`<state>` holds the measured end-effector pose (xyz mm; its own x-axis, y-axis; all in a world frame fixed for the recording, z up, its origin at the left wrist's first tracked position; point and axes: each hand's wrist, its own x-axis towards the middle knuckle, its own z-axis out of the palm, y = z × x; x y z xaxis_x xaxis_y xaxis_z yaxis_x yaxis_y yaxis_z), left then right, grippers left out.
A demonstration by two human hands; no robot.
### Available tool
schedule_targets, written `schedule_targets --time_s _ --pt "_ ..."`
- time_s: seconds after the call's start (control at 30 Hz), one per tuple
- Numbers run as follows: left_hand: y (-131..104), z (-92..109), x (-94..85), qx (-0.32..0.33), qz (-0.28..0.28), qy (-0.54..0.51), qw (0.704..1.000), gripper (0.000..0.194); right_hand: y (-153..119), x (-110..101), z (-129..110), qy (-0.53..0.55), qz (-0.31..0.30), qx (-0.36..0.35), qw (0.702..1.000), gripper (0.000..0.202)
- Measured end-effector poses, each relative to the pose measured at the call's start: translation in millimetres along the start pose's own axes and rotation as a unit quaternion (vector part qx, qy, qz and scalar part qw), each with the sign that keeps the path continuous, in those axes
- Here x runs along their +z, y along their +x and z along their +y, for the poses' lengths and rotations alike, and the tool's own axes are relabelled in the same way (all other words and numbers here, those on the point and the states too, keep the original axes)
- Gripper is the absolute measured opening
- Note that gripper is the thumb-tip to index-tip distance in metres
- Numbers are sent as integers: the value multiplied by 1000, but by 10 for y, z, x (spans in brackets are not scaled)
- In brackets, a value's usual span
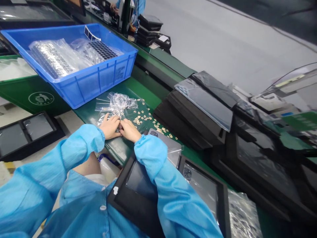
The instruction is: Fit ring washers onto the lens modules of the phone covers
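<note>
My left hand (110, 127) and my right hand (129, 130) meet fingertip to fingertip over the green tabletop, at the lower edge of some crumpled clear plastic bags (119, 103). The fingers of both hands are bent and pressed together; whatever lies between them is too small or hidden to name. Right of the hands, many small gold ring-shaped pieces (148, 118) are scattered on the green surface. A grey phone-back panel (168, 143) lies beside my right wrist, partly under the sleeve.
A blue bin (99, 81) with bagged parts stands at the upper left. Black foam trays (188, 115) are stacked at the right. A black frame with phone-back panels (223, 201) reaches under my right arm. Another person's hand (114, 8) shows at the top.
</note>
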<state>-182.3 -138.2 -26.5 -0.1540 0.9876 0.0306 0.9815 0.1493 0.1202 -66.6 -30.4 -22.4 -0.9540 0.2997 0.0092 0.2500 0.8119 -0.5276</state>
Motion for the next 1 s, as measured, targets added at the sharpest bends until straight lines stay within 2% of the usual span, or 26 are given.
schedule_targets --time_s 0.13,0.27,0.33,0.4,0.5,0.63,0.73,0.83,0.9,1.0 --pt "-2 -9 0 1 -3 -19 1000 54 -202 -159 -143 56 41 -28 997 17" --pt "33 -76 -32 13 -21 -65 998 56 -581 -360 -304 108 99 -42 988 17" --pt "61 -109 -85 18 -28 -100 994 53 -778 -417 -356 191 121 -20 974 14" --pt "64 -95 -175 20 -23 -142 989 43 -936 -437 -388 312 124 19 942 10" --pt "-49 82 -369 26 6 -222 975 25 -1069 -434 -416 435 99 56 893 12" --pt "-415 512 -612 4 61 -345 937 26 -1114 -450 -439 514 76 63 852 30" --pt "-648 767 -707 -17 87 -409 908 25 -1125 -470 -455 564 75 78 818 34" --pt "-711 901 -746 -51 103 -469 876 21 -1142 -467 -486 616 78 93 778 33" --pt "-691 942 -758 -68 101 -501 857 20 -1156 -453 -516 626 90 92 769 30" --pt "-660 961 -777 -68 103 -514 849 20 -1189 -438 -568 597 138 78 786 22"
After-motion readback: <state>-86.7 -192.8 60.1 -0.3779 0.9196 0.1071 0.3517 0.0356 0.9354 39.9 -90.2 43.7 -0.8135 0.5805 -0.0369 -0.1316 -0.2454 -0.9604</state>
